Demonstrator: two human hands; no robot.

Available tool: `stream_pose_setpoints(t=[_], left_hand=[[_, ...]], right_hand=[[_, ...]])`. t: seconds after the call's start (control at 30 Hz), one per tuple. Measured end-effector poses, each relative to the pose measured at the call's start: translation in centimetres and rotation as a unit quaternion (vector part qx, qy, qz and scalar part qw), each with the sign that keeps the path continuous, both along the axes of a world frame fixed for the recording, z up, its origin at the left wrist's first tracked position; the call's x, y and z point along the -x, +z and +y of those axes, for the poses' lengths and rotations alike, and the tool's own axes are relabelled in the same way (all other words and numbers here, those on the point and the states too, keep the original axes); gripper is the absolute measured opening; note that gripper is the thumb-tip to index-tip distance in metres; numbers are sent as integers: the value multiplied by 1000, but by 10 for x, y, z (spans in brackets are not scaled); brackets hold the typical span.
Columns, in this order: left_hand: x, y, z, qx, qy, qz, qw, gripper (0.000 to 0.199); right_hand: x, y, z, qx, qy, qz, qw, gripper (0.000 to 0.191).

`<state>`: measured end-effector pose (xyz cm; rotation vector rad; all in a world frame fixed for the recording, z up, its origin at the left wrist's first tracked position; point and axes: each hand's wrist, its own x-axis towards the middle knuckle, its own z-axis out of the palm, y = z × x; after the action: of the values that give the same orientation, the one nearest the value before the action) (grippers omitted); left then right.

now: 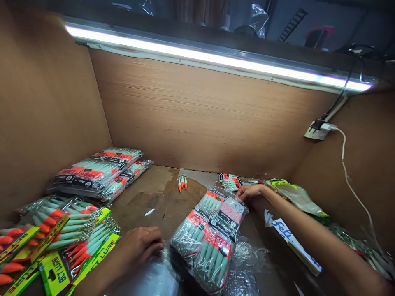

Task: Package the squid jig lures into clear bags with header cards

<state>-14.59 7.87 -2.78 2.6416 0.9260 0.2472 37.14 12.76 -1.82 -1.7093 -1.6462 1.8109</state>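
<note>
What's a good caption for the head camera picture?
Right hand at the top corner of a clear bag of lures, left hand apart, under a bright light.

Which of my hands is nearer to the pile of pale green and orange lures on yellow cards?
Left. Your left hand is just right of that pile; your right hand is farther off, at the far right corner of the clear plastic lure bag.

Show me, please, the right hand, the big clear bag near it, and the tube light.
Right hand (pixel 251 191), head view: its middle.
Big clear bag (pixel 211 236), head view: its facing side.
Tube light (pixel 216 56), head view: mid-tube.
</note>
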Motion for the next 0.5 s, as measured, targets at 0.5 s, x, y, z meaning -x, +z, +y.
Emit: stream_pose_setpoints(t=[0.5], left_hand=[[3, -2, 1, 13, -1, -19, 1000, 26]], right_hand=[[-8, 24, 22, -177, -99, -23, 979, 30]])
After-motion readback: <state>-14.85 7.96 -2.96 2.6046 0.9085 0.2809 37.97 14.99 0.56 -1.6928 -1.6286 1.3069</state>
